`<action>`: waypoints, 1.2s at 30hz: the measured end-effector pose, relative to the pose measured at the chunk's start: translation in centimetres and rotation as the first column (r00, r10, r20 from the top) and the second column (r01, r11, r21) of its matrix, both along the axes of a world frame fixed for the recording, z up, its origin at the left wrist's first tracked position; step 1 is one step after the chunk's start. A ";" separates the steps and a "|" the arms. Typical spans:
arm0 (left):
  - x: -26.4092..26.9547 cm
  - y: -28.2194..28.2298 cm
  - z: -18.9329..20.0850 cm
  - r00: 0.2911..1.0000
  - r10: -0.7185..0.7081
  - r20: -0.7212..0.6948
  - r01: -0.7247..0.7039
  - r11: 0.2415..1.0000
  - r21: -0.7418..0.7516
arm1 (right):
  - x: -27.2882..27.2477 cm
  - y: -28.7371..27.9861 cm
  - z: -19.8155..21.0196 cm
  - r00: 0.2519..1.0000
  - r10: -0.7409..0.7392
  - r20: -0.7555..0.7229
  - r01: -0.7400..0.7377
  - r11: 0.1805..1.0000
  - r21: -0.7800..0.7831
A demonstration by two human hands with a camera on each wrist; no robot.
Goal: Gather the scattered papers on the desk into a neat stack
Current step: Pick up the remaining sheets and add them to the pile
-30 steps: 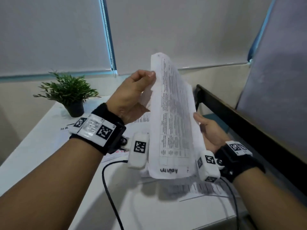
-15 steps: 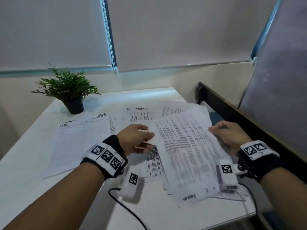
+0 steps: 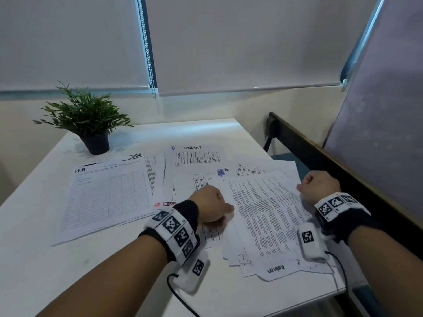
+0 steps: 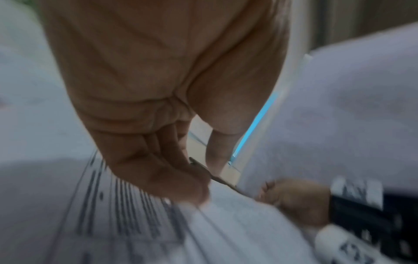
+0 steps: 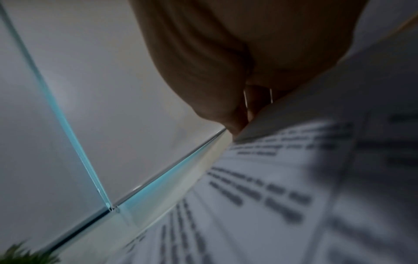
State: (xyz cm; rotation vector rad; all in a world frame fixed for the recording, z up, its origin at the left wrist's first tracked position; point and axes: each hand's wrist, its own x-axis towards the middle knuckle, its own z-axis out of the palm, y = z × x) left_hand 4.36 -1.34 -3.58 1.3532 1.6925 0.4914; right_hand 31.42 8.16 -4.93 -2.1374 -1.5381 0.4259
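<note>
My left hand (image 3: 209,208) pinching left edge of printed bundle (image 3: 263,220), thumb on top. My right hand (image 3: 318,186) gripping bundle's right edge, fingers curled round it. Bundle lying skewed on bench (image 3: 34,225), overlapping other loose sheets. HR form (image 3: 107,195) and tasklist sheet (image 3: 194,156) lying apart, left and beyond. Judging: squaring bundle first, pulling stragglers under, keeping both grips light, avoiding creases.

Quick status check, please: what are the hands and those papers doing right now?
Left hand and right hand grip opposite edges of the top sheets. Other papers lie scattered, unstacked. Potted plant stands clear.
</note>
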 end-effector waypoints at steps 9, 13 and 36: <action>0.2 1.8 0.0 0.948 -0.030 -0.317 0.083 0.985 0.154 | 2.4 -1.4 1.5 0.992 0.070 -0.106 -0.074 0.997 -0.032; 0.1 1.9 0.0 0.894 -0.141 -0.425 0.205 0.973 0.109 | 4.4 -1.2 2.2 0.958 0.022 -0.285 0.001 0.997 0.081; -10.8 -1.4 1.1 0.932 0.046 -0.360 0.046 0.969 0.243 | -12.2 -0.2 2.1 0.851 0.523 0.049 -0.525 0.848 0.076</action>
